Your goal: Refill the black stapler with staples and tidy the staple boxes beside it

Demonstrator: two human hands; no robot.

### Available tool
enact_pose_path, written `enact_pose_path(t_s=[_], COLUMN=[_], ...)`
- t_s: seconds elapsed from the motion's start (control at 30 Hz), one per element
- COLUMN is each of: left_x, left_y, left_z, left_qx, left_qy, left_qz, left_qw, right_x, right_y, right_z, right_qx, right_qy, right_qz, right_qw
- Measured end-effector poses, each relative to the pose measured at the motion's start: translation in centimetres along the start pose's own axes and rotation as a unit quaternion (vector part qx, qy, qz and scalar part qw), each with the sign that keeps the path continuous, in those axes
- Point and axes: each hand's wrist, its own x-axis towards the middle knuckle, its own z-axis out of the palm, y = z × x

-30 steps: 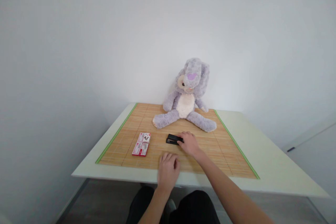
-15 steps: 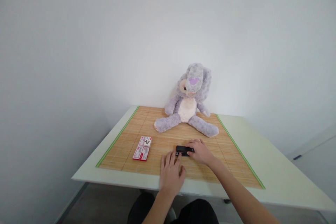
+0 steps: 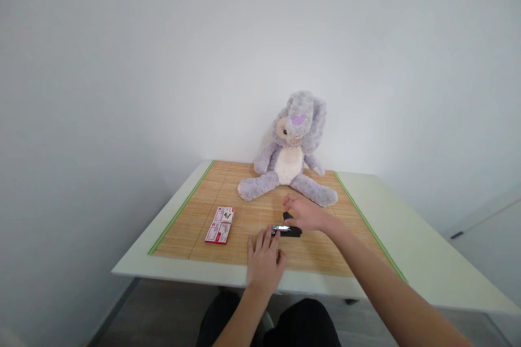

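A black stapler [image 3: 291,233] lies on the bamboo mat, its top arm swung up so the silver staple channel shows. My right hand [image 3: 306,213] has its fingers closed around the raised black top. Part of the hinge end is hidden behind that hand. My left hand [image 3: 264,265] rests palm down on the mat with fingers spread, its fingertips touching the left end of the stapler base. To the left lie two small red and white boxes [image 3: 220,225], side by side with a stapler picture on one.
A grey plush rabbit [image 3: 290,165] sits against the white wall at the back of the mat, legs spread. The bamboo mat [image 3: 191,227] has green edges and covers much of the white table [image 3: 134,264]. The table's front edge is close to my knees.
My right hand has risen and lifted the stapler's top arm up and back, exposing the silver channel. My left hand has stayed by the stapler's left end. The view has shifted slightly.
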Motion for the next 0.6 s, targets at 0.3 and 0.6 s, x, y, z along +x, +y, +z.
enact_pose_path(t_s=[0.3, 0.6], left_x=[0.0, 0.0], left_y=[0.0, -0.3], left_z=[0.3, 0.3], left_qx=[0.0, -0.006], left_qy=[-0.003, -0.005], left_qz=[-0.001, 0.002], left_qw=[1.0, 1.0], right_x=[-7.8, -12.0], right_y=[10.1, 12.5], right_z=[-0.3, 5.6], right_qx=[0.13, 0.256], right_qy=[0.031, 0.072], right_qz=[0.057, 0.206], right_qw=[0.989, 0.942])
